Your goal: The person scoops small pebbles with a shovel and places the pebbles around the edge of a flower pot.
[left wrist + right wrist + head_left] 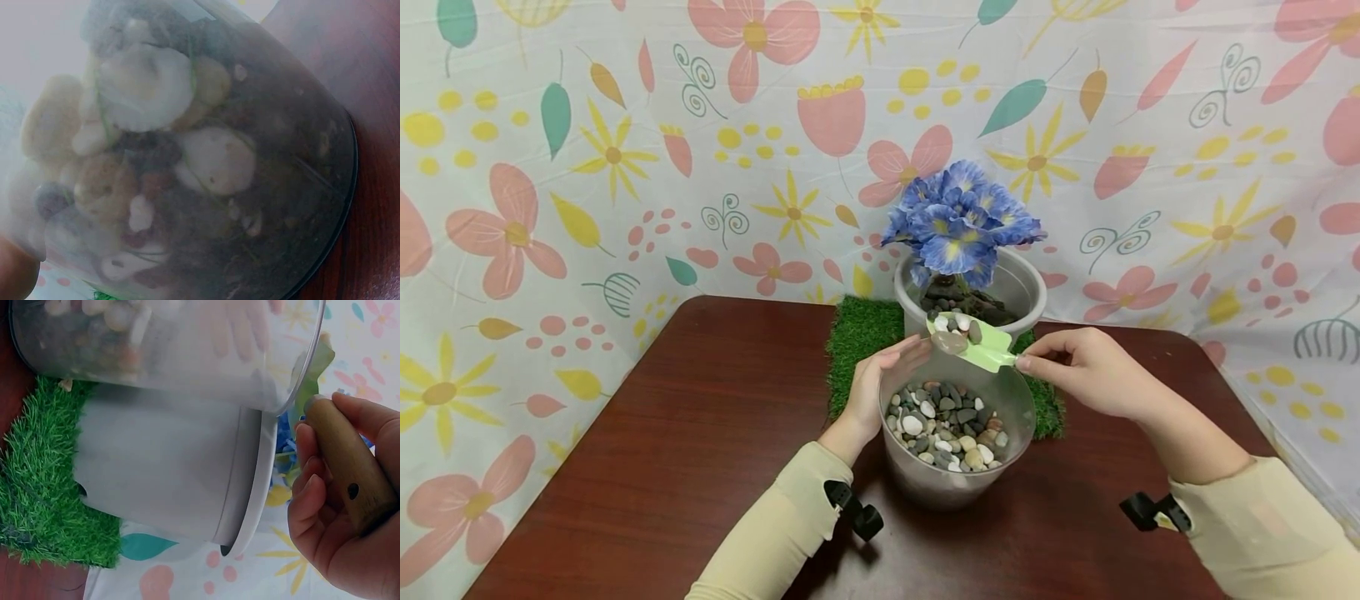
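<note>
My right hand point(1086, 371) grips the wooden handle point(342, 453) of a small garden trowel. Its light-green blade point(992, 348) carries several pebbles point(950, 342), among them a large brown-grey one, above the far side of a clear plastic tub point(928, 492). White, grey and tan pebbles point(951, 421) lie inside the tub. At the tub's left rim, my left hand point(874, 383) has its fingers straight, with fingertips close to the blade's tip. Just behind stands a white flowerpot point(1036, 287) holding blue flowers point(958, 221) and dark soil.
A patch of artificial grass point(861, 333) lies under the flowerpot. The brown table point(700, 433) extends to both sides, and a flower-printed cloth point(625, 200) hangs behind it. In the left wrist view, dark material and pebbles point(219, 159) show through the tub's wall.
</note>
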### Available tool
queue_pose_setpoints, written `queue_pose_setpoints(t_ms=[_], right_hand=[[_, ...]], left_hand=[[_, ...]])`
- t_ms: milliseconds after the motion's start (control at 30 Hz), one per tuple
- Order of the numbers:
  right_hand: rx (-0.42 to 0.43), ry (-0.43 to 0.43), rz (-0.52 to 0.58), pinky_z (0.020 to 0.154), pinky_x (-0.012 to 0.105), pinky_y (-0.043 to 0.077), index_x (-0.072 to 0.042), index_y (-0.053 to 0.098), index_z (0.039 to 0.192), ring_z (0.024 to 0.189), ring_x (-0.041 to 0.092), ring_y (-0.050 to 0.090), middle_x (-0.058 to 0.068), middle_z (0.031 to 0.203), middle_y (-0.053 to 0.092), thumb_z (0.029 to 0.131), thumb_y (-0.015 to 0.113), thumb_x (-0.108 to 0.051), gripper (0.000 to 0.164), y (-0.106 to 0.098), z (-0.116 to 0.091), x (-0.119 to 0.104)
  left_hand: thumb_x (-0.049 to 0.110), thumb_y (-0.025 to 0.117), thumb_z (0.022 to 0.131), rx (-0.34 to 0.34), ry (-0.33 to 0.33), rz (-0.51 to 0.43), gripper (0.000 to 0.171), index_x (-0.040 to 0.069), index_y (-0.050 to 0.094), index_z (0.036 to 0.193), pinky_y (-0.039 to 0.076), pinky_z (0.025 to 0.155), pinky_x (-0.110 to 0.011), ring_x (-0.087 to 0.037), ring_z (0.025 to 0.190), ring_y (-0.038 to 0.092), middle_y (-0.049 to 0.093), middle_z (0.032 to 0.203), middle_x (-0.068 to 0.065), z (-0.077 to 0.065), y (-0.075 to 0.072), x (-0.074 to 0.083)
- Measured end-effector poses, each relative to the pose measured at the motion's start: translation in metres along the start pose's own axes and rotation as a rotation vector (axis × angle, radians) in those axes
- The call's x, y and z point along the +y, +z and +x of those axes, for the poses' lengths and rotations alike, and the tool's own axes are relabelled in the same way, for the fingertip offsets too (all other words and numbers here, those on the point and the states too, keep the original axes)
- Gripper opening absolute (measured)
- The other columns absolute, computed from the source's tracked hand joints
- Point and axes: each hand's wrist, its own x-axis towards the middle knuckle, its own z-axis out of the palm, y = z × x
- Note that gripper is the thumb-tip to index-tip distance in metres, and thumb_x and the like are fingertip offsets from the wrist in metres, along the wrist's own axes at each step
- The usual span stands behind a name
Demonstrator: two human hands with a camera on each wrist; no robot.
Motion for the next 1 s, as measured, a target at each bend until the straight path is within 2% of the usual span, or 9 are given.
queue_pose_setpoints(t_ms=[267, 400, 567, 900, 1000], right_hand=[[-0.028, 0.003, -0.026, 0.043, 0.025, 0.033, -0.016, 0.074, 0.096, 0.043, 0.008, 0.033, -0.006, 0.052, 0.042, 0.091, 0.060, -0.036, 0.024, -0.005, 0.012, 0.001], [-0.044, -0.007, -0.022, 0.042, 0.025, 0.032, -0.018, 0.074, 0.098, 0.042, 0.007, 0.031, -0.006, 0.051, 0.040, 0.091, 0.060, -0.035, 0.024, -0.009, 0.019, 0.000], [-0.076, -0.001, -0.002, 0.042, 0.026, 0.030, -0.013, 0.075, 0.101, 0.040, 0.007, 0.026, -0.005, 0.050, 0.036, 0.092, 0.059, -0.033, 0.027, -0.014, 0.027, -0.002], [-0.119, 0.039, -0.022, 0.044, 0.027, 0.031, -0.011, 0.075, 0.085, 0.041, 0.006, 0.026, -0.006, 0.051, 0.036, 0.092, 0.059, -0.034, 0.028, -0.023, 0.049, -0.006], [-0.146, 0.052, -0.010, 0.043, 0.027, 0.029, -0.009, 0.070, 0.072, 0.041, 0.007, 0.023, -0.006, 0.050, 0.033, 0.092, 0.058, -0.035, 0.035, -0.026, 0.056, -0.009]], left_hand=[[0.010, 0.031, 0.092, 0.013, 0.002, -0.014, 0.051, -0.014, 0.039, 0.137, 0.037, 0.112, -0.042, -0.045, 0.128, 0.044, 0.042, 0.135, -0.036, 0.001, 0.000, -0.001], [0.011, 0.031, 0.093, 0.009, 0.006, -0.013, 0.051, -0.015, 0.038, 0.136, 0.036, 0.112, -0.044, -0.045, 0.128, 0.043, 0.042, 0.135, -0.036, 0.001, 0.000, -0.001], [0.011, 0.031, 0.093, 0.005, 0.006, -0.008, 0.051, -0.015, 0.039, 0.136, 0.035, 0.113, -0.045, -0.045, 0.128, 0.044, 0.042, 0.135, -0.036, 0.001, -0.001, -0.002], [0.011, 0.031, 0.092, -0.001, 0.011, -0.009, 0.052, -0.014, 0.039, 0.137, 0.036, 0.112, -0.044, -0.045, 0.128, 0.043, 0.042, 0.135, -0.037, 0.002, -0.002, -0.003], [0.011, 0.031, 0.092, -0.001, 0.018, -0.010, 0.052, -0.015, 0.039, 0.136, 0.037, 0.112, -0.044, -0.045, 0.128, 0.043, 0.042, 0.135, -0.037, 0.002, -0.001, -0.003]])
